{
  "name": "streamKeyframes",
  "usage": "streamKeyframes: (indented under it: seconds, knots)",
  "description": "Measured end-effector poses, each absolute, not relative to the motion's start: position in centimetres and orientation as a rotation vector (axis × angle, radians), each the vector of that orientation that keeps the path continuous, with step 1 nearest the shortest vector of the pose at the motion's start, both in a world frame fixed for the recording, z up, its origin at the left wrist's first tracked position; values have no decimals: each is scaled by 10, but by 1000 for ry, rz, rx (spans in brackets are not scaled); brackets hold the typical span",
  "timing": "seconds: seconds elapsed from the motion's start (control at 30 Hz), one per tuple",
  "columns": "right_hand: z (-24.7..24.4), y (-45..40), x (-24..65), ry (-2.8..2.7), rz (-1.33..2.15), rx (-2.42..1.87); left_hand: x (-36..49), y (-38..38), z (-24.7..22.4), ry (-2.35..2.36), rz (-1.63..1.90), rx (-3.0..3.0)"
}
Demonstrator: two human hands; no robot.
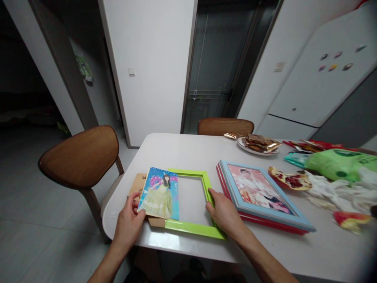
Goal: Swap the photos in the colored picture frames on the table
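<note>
My left hand [129,220] pinches the lower left corner of a photo [160,194] of a figure in a pale dress on a blue background. The photo lies over the left part of a lime green frame [191,228], whose opening shows the white table through it. Fingers of my right hand [222,208] close round the frame's right side. Partly beneath the photo is a brown board [138,184], sticking out at the left and below. To the right of my right hand rests a stack of frames, a light blue one [232,179] with a picture on top of red ones [273,225].
The white table [176,149] also bears a plate [250,150] of wrapped packets, a cut pomegranate [290,181], crumpled tissues [326,188] and a green bag [335,163]. Wooden chairs stand at the left [82,157] and far side [225,126].
</note>
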State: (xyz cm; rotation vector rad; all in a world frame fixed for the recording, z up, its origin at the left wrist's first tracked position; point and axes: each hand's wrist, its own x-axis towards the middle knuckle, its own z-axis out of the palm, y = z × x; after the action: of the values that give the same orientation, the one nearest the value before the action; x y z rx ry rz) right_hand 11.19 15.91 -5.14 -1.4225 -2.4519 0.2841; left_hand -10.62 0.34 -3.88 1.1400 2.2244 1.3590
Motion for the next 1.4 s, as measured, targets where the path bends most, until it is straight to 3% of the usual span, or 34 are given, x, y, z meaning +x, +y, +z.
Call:
streamKeyframes:
  seconds: [0.17, 0.33, 0.5, 0.63, 0.73, 0.87, 1.03, 1.13, 1.23, 1.4]
  knots:
    - [-53, 159, 113, -2484, 212, -1403, -102, -4, -34, 2518, 837, 1349]
    - [-49, 151, 100, -2331, 291, -1192, -104, -4, -34, 2638, 695, 1529]
    - [-54, 143, 59, -2048, 1091, -1103, -91, 4, -39, 2459, 833, 1897]
    - [-45, 139, 31, -1734, 1421, -992, -70, 19, -46, 2258, 857, 2084]
    - [-20, 130, 26, -1538, 1514, -826, -64, 30, -45, 2189, 1046, 2092]
    - [3, 120, 35, -1400, 1574, -689, -64, 38, -29, 2023, 1584, 1842]
    - [-20, 123, 48, -1173, 1740, -1026, -46, 42, -10, 1718, 1999, 995]
    - [-33, 127, 56, -1009, 1904, -916, -31, 48, -17, 1410, 2030, 702]
    - [-35, 135, 70, -985, 1821, -872, -31, 50, -31, 1290, 1937, 693]
    - [-34, 154, 97, -1299, 1709, -1077, -60, 35, -45, 1777, 1649, 1084]
